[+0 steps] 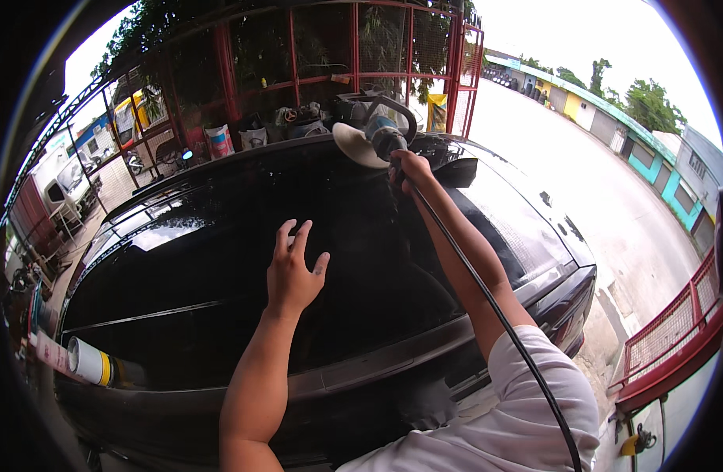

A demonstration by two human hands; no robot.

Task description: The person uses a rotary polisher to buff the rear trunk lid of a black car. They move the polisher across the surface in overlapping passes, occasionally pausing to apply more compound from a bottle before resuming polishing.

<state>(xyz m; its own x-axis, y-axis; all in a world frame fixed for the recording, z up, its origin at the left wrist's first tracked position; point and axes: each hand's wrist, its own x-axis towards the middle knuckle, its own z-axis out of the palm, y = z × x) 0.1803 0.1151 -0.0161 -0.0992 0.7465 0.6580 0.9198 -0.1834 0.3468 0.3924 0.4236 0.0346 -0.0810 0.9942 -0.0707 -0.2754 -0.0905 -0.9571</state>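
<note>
My right hand (411,171) grips the rear of a corded polisher (386,135), arm stretched far forward. Its round pale pad (360,146) is tilted up on edge near the far side of the glossy black car (220,259); whether it touches the paint I cannot tell. From my grip a black cord (487,287) runs back along my right arm and over the white sleeve. My left hand (293,271) is over the dark glass in the middle, fingers spread, holding nothing.
A white can with a yellow band (91,362) lies on its side at the car's left near edge. Behind the car, sacks (220,141) stand along a red mesh fence (290,47). A red gate (676,330) is at right, beside the paved road (566,157).
</note>
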